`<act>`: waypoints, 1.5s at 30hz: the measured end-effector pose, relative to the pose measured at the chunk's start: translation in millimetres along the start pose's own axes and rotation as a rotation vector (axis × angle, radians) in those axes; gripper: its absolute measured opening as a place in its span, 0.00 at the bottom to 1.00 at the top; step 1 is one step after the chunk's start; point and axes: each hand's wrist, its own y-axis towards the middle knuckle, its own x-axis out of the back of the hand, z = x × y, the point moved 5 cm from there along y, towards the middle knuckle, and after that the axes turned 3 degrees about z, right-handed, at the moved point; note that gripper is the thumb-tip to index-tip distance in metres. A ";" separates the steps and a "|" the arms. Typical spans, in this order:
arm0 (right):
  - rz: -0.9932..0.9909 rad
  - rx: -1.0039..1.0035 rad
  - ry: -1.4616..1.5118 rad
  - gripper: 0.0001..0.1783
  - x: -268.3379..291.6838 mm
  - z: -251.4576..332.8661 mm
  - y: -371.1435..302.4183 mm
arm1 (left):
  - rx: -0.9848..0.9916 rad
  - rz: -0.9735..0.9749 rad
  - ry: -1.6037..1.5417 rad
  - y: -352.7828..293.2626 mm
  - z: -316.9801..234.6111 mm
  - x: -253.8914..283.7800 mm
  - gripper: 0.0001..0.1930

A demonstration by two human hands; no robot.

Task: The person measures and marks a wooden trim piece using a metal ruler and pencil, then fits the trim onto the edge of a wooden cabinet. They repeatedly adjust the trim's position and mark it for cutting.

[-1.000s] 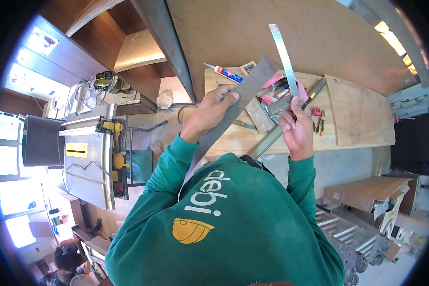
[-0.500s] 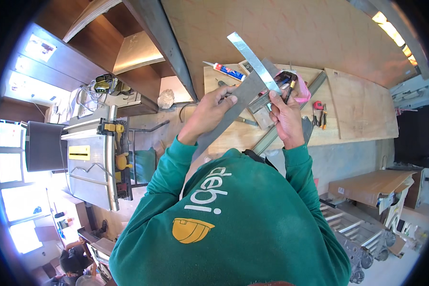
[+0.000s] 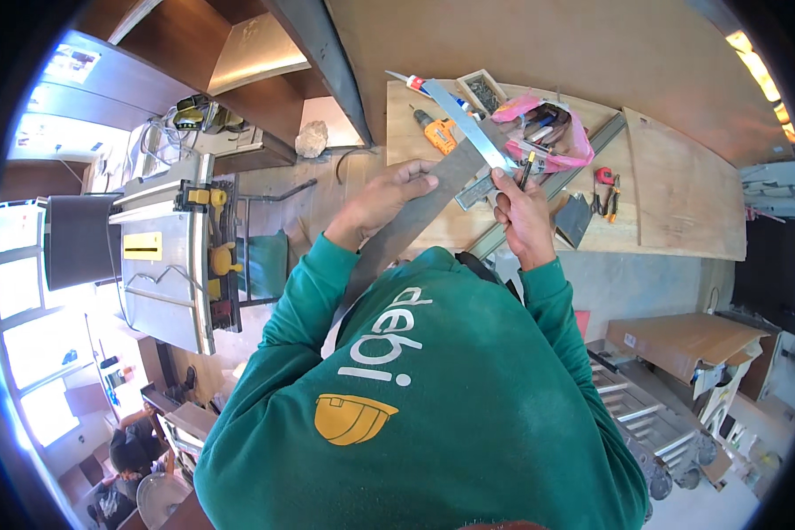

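Grey board (image 3: 420, 214) gripped by left hand (image 3: 386, 200); right hand (image 3: 523, 209) pinches shiny metal strip (image 3: 469, 127).

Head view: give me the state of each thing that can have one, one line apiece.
Left hand, gripping the dark strip
Dark strip, held slanted
Right hand, pinching the metal strip
Metal strip, held near one end
Pink bag, open, tools inside
Orange drill, lying down
Sealant tube, lying, partly hidden
Wooden box, open, contents showing
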 end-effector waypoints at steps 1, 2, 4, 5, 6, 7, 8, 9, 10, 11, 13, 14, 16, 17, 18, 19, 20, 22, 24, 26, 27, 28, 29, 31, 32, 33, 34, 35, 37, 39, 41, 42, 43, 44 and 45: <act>0.009 -0.013 -0.004 0.10 -0.4 -2.0 0.3 | -0.025 -0.019 0.064 -1.9 -0.9 -0.6 0.20; 0.019 -0.023 -0.008 0.10 -0.9 -2.7 1.0 | -0.053 -0.036 0.131 -3.0 -3.9 -1.3 0.20; 0.026 -0.019 -0.025 0.10 -0.1 -5.3 1.7 | -0.100 -0.066 0.228 -5.4 -9.3 -3.0 0.19; 0.033 -0.015 -0.032 0.10 -0.8 -5.8 2.7 | -0.122 -0.081 0.261 -6.5 -13.0 -2.9 0.19; 0.037 -0.026 -0.041 0.10 -2.4 -6.4 2.4 | -0.144 -0.095 0.294 -7.4 -16.3 -3.1 0.18; 0.040 -0.036 -0.049 0.10 -4.9 -6.4 1.1 | -0.175 -0.099 0.313 -7.6 -19.7 -4.3 0.18; 0.045 -0.045 -0.055 0.10 -8.2 -6.4 0.5 | -0.206 -0.103 0.335 -7.7 -24.0 -5.3 0.18; 0.048 -0.034 -0.052 0.10 -11.0 -5.9 1.1 | -0.238 -0.106 0.357 -7.8 -27.0 -5.5 0.18; 0.050 -0.024 -0.048 0.11 -13.5 -5.5 2.0 | -0.231 -0.116 0.359 -6.5 -25.9 -3.5 0.18; 0.052 -0.010 -0.044 0.12 -15.3 -4.1 3.0 | -0.227 -0.124 0.362 -3.9 -24.4 -0.6 0.18; 0.026 0.046 0.005 0.11 -16.8 6.1 2.9 | -0.233 -0.140 0.362 -1.2 -25.6 3.0 0.19; 0.015 0.076 0.030 0.10 -18.0 12.4 3.0 | -0.245 -0.151 0.360 -1.1 -29.2 4.5 0.19; 0.014 0.167 0.083 0.10 -8.2 28.6 3.0 | -0.266 -0.175 0.355 -0.2 -33.7 7.9 0.19; 0.016 0.215 0.111 0.10 -6.6 37.7 2.9 | -0.276 -0.191 0.355 0.8 -35.9 10.2 0.19; -0.047 0.301 0.092 0.10 -13.4 59.5 -4.8 | -0.284 -0.213 0.353 0.2 -37.2 13.6 0.19; -0.110 0.387 0.075 0.10 -20.6 82.0 -14.9 | -0.277 -0.241 0.365 -1.2 -39.7 16.8 0.19; -0.116 0.430 0.091 0.11 -15.9 94.0 -18.4 | -0.273 -0.260 0.378 -1.6 -44.8 17.7 0.19; -0.114 0.508 0.121 0.12 6.7 118.9 -19.9 | -0.296 -0.307 0.380 -3.5 -48.9 23.4 0.20; -0.050 0.481 -0.057 0.12 18.4 137.4 -35.3 | -0.354 -0.331 0.362 0.7 -51.1 26.0 0.21; -0.028 0.448 -0.297 0.13 15.7 143.9 -55.2 | -0.370 -0.308 0.381 4.1 -56.8 19.4 0.21; 0.003 0.423 -0.422 0.13 7.1 141.9 -62.3 | -0.372 -0.294 0.390 4.7 -56.5 14.9 0.21; 0.032 0.396 -0.546 0.14 -4.3 138.4 -68.5 | -0.352 -0.277 0.397 4.6 -57.1 9.3 0.21; 0.060 0.364 -0.669 0.14 -14.7 131.2 -72.3 | -0.329 -0.258 0.403 3.4 -57.6 2.7 0.21; 0.175 0.456 -0.773 0.12 -31.6 108.6 -62.6 | -0.259 -0.145 0.278 12.8 -53.4 -9.6 0.21; 0.237 0.499 -0.826 0.12 -40.5 99.1 -55.1 | -0.205 -0.069 0.143 19.9 -41.8 -12.1 0.21; 0.231 0.436 -0.944 0.12 -46.9 93.2 -48.2 | -0.150 0.003 0.009 26.7 -29.8 -14.8 0.22; 0.224 0.369 -1.060 0.13 -52.5 88.2 -41.9 | -0.139 0.090 -0.165 33.7 -19.8 -20.9 0.25; 0.218 0.299 -1.177 0.14 -55.4 84.1 -38.0 | -0.084 0.157 -0.282 36.6 -13.3 -24.3 0.27; 0.115 0.377 -1.109 0.20 -49.0 73.5 -30.7 | 0.030 0.286 -0.513 35.3 -4.7 -34.4 0.32; 0.033 0.394 -1.097 0.24 -49.3 71.2 -29.8 | 0.030 0.313 -0.607 22.0 -17.5 -45.9 0.37; -0.047 0.355 -1.146 0.25 -50.8 72.3 -38.4 | 0.013 0.344 -0.646 18.4 -18.3 -45.3 0.35; -0.103 0.428 -1.132 0.26 -50.9 71.9 -39.5 | -0.010 0.347 -0.468 19.8 -15.1 -41.9 0.34; -0.159 0.501 -1.117 0.27 -49.1 68.0 -38.9 | -0.033 0.348 -0.291 23.5 -9.7 -36.7 0.34; -0.212 0.574 -1.097 0.28 -47.4 65.0 -38.1 | -0.055 0.344 -0.111 23.7 -11.8 -35.3 0.34; -0.293 0.623 -1.006 0.28 -41.0 64.7 -40.3 | -0.066 0.308 -0.055 22.6 -13.4 -34.9 0.31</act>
